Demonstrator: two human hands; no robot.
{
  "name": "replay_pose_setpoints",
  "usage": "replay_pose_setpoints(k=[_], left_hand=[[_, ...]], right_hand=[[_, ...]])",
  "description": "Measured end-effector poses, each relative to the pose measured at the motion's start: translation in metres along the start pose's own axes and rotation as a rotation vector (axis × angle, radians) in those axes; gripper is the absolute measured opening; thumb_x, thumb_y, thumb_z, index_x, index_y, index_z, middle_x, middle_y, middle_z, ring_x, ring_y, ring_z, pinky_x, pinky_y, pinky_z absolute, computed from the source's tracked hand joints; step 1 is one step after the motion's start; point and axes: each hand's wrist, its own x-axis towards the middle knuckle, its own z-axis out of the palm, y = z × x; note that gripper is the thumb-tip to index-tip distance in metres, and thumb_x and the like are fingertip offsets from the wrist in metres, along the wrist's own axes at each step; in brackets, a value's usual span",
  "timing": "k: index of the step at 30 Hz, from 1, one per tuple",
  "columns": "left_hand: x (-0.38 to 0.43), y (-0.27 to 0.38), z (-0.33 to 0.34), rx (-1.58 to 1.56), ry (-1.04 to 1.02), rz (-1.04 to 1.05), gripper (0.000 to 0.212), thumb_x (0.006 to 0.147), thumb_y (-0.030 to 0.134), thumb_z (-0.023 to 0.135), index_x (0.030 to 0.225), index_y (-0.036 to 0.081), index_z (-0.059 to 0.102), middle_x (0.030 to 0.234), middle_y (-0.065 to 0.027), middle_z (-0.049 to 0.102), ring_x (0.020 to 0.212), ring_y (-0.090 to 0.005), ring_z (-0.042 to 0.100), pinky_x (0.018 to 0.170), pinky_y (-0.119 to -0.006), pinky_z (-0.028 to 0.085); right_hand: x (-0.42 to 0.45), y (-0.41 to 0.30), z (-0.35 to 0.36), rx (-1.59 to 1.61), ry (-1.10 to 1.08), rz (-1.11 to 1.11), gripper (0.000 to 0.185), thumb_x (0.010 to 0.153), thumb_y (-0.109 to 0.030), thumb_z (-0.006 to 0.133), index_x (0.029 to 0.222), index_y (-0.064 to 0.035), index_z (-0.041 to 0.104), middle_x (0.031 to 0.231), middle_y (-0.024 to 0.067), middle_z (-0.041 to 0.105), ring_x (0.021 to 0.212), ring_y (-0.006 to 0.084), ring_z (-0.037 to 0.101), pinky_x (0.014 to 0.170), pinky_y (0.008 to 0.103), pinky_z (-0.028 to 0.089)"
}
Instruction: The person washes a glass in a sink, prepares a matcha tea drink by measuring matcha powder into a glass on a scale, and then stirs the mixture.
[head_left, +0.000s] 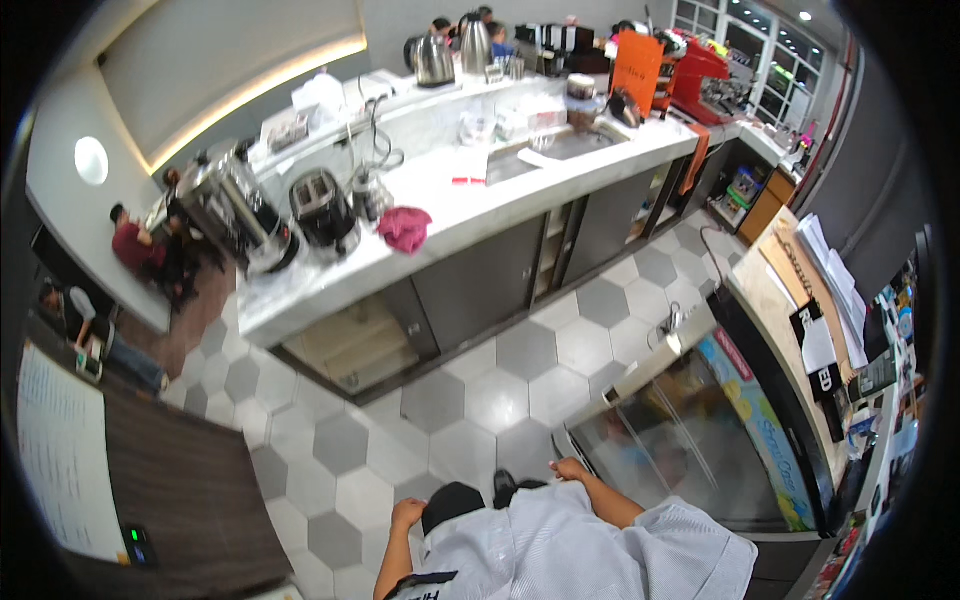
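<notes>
My left hand (409, 512) hangs low beside the black cloth (452, 507) over my leg, its fingers partly turned from view. Whether it holds anything cannot be made out. At the lower edge of a glass-door display fridge (675, 442) is my right hand (568, 470), fingers curled. It is close to the fridge door's handle (561, 444), but contact between them is unclear. Below me show my pale shirt (555, 547) and one black shoe (504, 480) on the hexagon-tiled floor (491, 401).
Ahead runs a marble counter (442, 202) with a toaster (324, 210), a steel urn (240, 210), a pink cloth (405, 229) and a sink (555, 154). Papers (832, 277) lie atop the fridge. A dark wooden panel (180, 465) stands left; a person (82, 319) is beyond it.
</notes>
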Motion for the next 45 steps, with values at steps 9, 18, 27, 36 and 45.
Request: replay_pose_setpoints(k=[9, 18, 27, 36, 45], left_hand=[[0.193, 0.106, -0.181, -0.641, -0.053, 0.318, 0.038, 0.091, 0.034, 0.069, 0.116, 0.005, 0.068, 0.091, -0.0116, 0.073, 0.080, -0.0165, 0.068, 0.074, -0.031, 0.054], [0.333, 0.053, -0.286, -0.483, -0.096, -0.147, 0.040, 0.090, 0.039, 0.068, 0.115, 0.007, 0.069, 0.099, -0.0077, 0.072, 0.081, -0.0148, 0.067, 0.071, -0.033, 0.053], [0.476, 0.264, -0.323, -0.481, -0.107, -0.157, 0.039, 0.090, 0.037, 0.066, 0.114, 0.007, 0.069, 0.101, -0.0087, 0.072, 0.084, -0.0181, 0.067, 0.073, -0.035, 0.053], [0.570, 0.604, -0.379, -0.602, 0.004, 0.076, 0.037, 0.090, 0.036, 0.065, 0.112, 0.006, 0.069, 0.103, -0.0096, 0.071, 0.087, -0.0213, 0.067, 0.075, -0.036, 0.053], [0.564, 0.661, -0.376, -0.664, 0.083, -0.050, 0.035, 0.090, 0.034, 0.063, 0.111, 0.006, 0.069, 0.106, -0.0105, 0.071, 0.090, -0.0245, 0.067, 0.077, -0.038, 0.053]], right_hand=[[0.085, -0.247, -0.103, 0.597, 0.145, -0.385, 0.023, 0.088, -0.013, 0.058, 0.107, -0.0033, 0.067, 0.097, 0.0127, 0.070, 0.078, 0.0241, 0.070, 0.062, 0.0387, 0.057], [0.027, -0.520, -0.379, 0.908, 0.796, -0.833, 0.019, 0.090, -0.021, 0.070, 0.084, -0.0059, 0.059, 0.073, 0.0067, 0.066, 0.057, 0.0140, 0.062, 0.046, 0.0276, 0.048], [-0.010, -0.707, -0.849, 0.353, 1.479, -1.231, 0.025, 0.085, -0.019, 0.073, 0.099, -0.0009, 0.063, 0.081, 0.0069, 0.070, 0.071, 0.0149, 0.066, 0.066, 0.0302, 0.053], [0.041, -0.912, -1.127, -0.299, 1.464, -1.030, 0.050, 0.077, -0.010, 0.073, 0.123, -0.0107, 0.053, 0.098, 0.0127, 0.071, 0.098, 0.0334, 0.067, 0.086, 0.0440, 0.051], [0.091, -1.002, -1.243, -0.744, 1.006, -0.972, 0.076, 0.067, -0.014, 0.086, 0.136, -0.0177, 0.053, 0.114, 0.0138, 0.068, 0.107, 0.0289, 0.065, 0.089, 0.0409, 0.052]])
